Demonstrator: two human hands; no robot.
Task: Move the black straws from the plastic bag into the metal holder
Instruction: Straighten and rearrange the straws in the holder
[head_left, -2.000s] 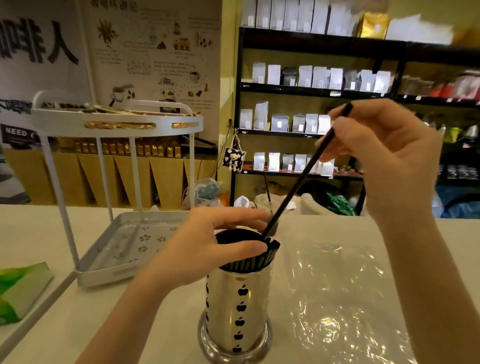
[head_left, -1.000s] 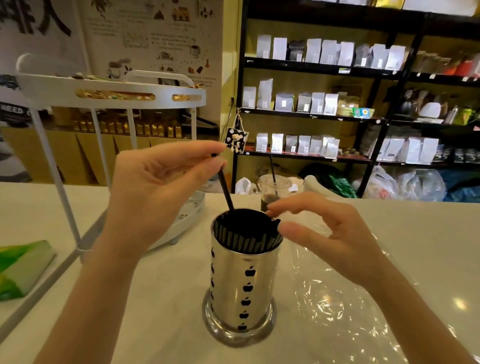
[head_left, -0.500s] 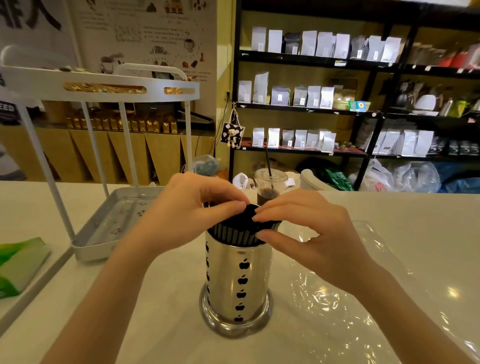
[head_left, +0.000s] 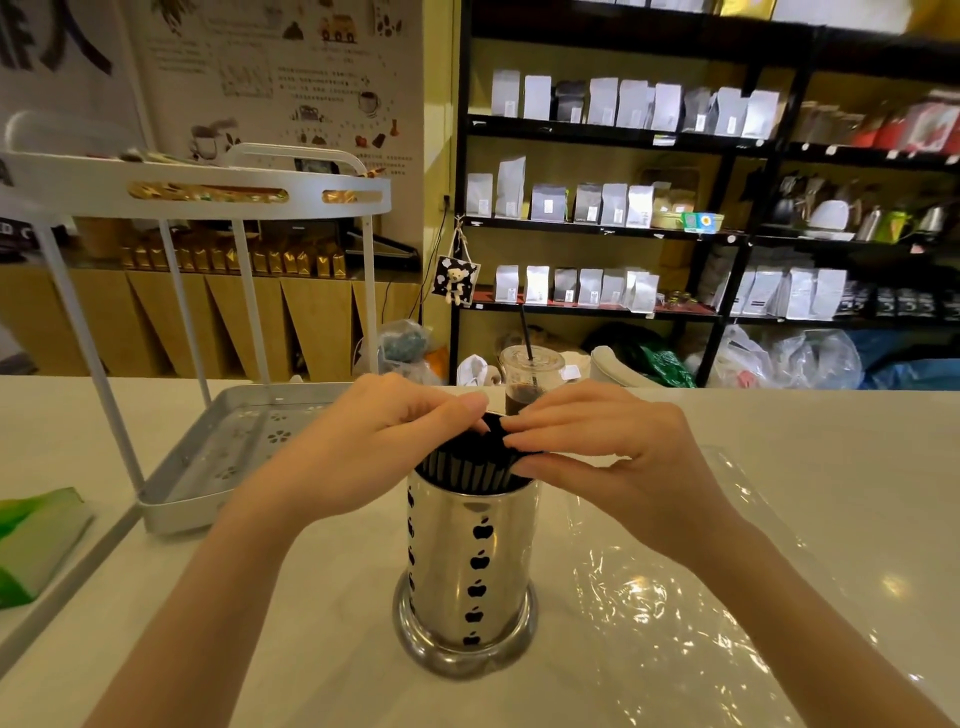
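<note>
A shiny metal holder (head_left: 467, 566) with black apple cut-outs stands upright on the white counter, in the middle of the head view. It is packed with black straws (head_left: 470, 470) whose tops stick out above its rim. My left hand (head_left: 374, 441) and my right hand (head_left: 613, 457) both rest on the straw tops from either side, fingertips nearly meeting over the bundle. The clear plastic bag (head_left: 675, 597) lies flat on the counter to the right of the holder, and I see no straws in it.
A white two-tier rack with a perforated metal tray (head_left: 244, 447) stands at the left. A lidded drink cup (head_left: 530, 379) with a straw sits just behind the holder. A green packet (head_left: 36, 535) lies at the far left. Shelves of bags line the back wall.
My right hand put a straw into the holder, then my left hand pushed one in. Both hands have since come down onto the straw tops and stay there.
</note>
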